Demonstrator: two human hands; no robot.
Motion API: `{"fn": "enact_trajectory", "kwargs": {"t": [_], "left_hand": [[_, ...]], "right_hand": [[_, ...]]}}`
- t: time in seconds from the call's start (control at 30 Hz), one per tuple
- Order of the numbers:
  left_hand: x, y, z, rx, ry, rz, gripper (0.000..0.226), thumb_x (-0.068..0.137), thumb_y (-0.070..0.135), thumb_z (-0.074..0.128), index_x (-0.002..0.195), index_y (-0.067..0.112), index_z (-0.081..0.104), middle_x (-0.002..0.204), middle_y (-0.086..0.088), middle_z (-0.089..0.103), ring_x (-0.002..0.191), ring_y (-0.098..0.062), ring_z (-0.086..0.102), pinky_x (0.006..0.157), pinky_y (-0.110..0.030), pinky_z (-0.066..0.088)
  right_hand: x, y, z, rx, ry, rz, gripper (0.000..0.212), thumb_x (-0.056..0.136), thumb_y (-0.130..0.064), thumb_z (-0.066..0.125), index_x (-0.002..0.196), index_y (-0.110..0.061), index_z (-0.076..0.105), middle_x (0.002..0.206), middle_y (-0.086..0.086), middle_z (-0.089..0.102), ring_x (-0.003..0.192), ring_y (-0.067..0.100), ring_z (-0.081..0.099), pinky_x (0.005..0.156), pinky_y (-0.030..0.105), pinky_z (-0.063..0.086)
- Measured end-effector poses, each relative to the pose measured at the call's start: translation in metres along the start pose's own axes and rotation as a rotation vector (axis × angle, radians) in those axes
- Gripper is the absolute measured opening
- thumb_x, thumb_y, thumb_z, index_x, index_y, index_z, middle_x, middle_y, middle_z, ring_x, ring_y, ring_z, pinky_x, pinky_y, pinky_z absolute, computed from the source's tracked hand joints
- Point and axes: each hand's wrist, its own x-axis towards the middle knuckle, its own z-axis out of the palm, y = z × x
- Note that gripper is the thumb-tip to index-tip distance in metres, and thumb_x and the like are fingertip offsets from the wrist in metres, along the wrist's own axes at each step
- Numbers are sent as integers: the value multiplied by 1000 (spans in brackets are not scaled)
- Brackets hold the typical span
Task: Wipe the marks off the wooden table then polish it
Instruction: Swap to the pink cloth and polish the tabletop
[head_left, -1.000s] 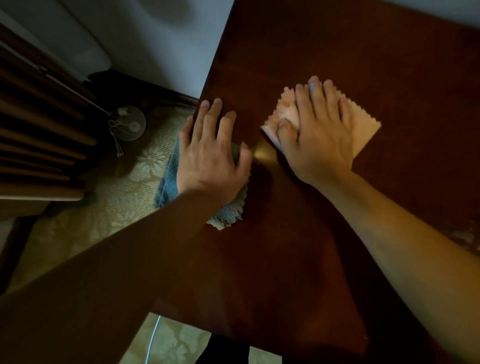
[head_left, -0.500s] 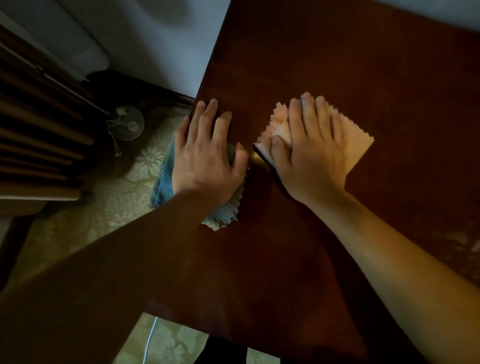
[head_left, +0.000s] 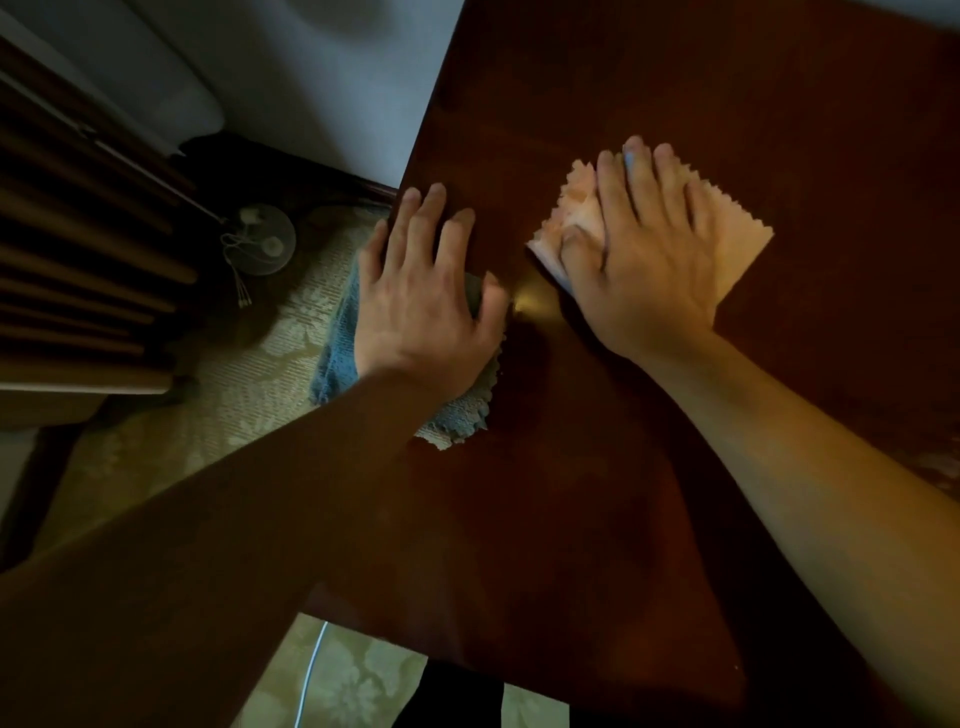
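The dark wooden table (head_left: 675, 78) fills the right and middle of the view. My left hand (head_left: 421, 301) lies flat with straight fingers on a blue-grey cloth (head_left: 457, 415) at the table's left edge; part of that cloth hangs over the edge. My right hand (head_left: 649, 260) presses flat on a pink cloth (head_left: 743, 249) with zigzag edges, a little farther in on the tabletop. The two hands are close together, with a small glossy patch of wood between them. Pale smudges (head_left: 935, 462) show on the wood at the right edge.
Left of the table lies a pale patterned carpet (head_left: 249, 374). A small white fan (head_left: 260, 244) stands on the floor near a dark slatted piece of furniture (head_left: 78, 249). A white cable (head_left: 311, 670) runs across the carpet below the table's near edge.
The pink cloth under my right hand slid toward me and slightly left, then back outward a little. My left hand stays on the blue-grey cloth with almost no shift.
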Motion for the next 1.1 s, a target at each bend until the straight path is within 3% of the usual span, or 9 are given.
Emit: {"fn": "enact_trajectory", "kwargs": {"t": [0.2, 1.1], "left_hand": [[0, 0, 0, -7, 10, 8, 58, 93, 47, 40, 142, 16, 43, 158, -12, 35, 151, -27, 22, 121, -45, 12], [0, 0, -1, 7, 11, 6, 58, 94, 47, 40, 143, 16, 42, 158, -11, 34, 151, -26, 21, 122, -46, 13]], "right_hand": [[-22, -9, 1, -4, -35, 30, 70, 103, -49, 23, 162, -13, 15, 171, 10, 10, 158, 26, 3, 128, 44, 1], [-35, -15, 6, 3, 15, 2, 70, 102, -49, 29, 161, -13, 21, 170, 11, 16, 158, 27, 8, 127, 45, 5]]}}
